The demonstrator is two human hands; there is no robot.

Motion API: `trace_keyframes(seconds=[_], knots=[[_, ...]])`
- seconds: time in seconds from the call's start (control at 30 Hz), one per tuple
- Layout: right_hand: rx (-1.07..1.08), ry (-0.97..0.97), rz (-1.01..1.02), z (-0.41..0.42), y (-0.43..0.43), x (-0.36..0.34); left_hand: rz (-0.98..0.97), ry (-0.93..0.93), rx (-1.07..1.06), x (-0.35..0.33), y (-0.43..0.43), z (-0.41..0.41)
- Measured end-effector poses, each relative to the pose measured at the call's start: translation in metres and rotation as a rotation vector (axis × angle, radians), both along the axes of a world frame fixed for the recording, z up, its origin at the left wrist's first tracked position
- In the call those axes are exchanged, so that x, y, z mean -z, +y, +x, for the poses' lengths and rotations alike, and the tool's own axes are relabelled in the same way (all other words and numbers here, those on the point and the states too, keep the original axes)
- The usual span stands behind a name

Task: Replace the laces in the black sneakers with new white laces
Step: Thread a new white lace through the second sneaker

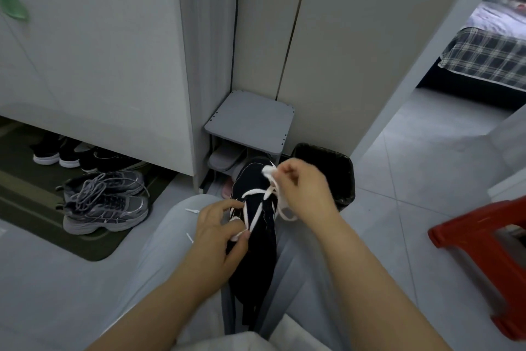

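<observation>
You are wedging the black canvas sneaker [256, 259] between your knees at six o'clock to steady it. Your left hand [219, 229] is pinching the flat white lace [257, 214], and your right hand [306, 189] is gripping its bunched end for tension.

bin [338, 177] and stool [484, 259] right, rack [250, 120] ahead

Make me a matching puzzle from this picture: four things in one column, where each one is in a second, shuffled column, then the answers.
Things:
1 black sneaker
2 white lace
3 grey trainers
4 red stool

Places:
A on the dark mat
B at the picture's right edge
C between the person's legs
D pinched by the left hand and the right hand

Pairs: 1-C, 2-D, 3-A, 4-B
</observation>
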State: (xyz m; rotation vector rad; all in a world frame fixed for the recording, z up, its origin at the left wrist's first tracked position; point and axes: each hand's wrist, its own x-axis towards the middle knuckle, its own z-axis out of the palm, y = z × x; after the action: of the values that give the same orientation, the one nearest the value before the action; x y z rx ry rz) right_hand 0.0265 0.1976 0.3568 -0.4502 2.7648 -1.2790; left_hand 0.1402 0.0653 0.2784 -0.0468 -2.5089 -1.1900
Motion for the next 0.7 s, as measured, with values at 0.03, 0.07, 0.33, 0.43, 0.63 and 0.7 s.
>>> trace_keyframes(seconds=[0.03, 0.07, 0.33, 0.43, 0.63, 0.7], knots=[[0.001, -0.070, -0.110, -0.001, 0.005, -0.013, 0.016, -0.001, -0.028, 0.000, 0.000, 0.000], [0.011, -0.122, -0.229, -0.001, 0.011, -0.026, 0.036, -0.006, -0.055, 0.000, -0.001, -0.001], [-0.109, -0.117, -0.157, 0.017, 0.043, -0.030, 0.231, 0.005, -0.177, -0.010, -0.008, -0.003], [-0.132, -0.134, 0.096, 0.017, 0.055, -0.006, 0.222, -0.008, -0.143, -0.016, -0.010, -0.004], [-0.200, 0.041, 0.084, 0.012, 0.014, 0.010, -0.376, 0.087, 0.184, -0.014, 0.011, 0.008], [-0.255, 0.195, 0.367, 0.010, 0.000, 0.013, -0.460, 0.065, 0.236, -0.020, 0.009, 0.012]])
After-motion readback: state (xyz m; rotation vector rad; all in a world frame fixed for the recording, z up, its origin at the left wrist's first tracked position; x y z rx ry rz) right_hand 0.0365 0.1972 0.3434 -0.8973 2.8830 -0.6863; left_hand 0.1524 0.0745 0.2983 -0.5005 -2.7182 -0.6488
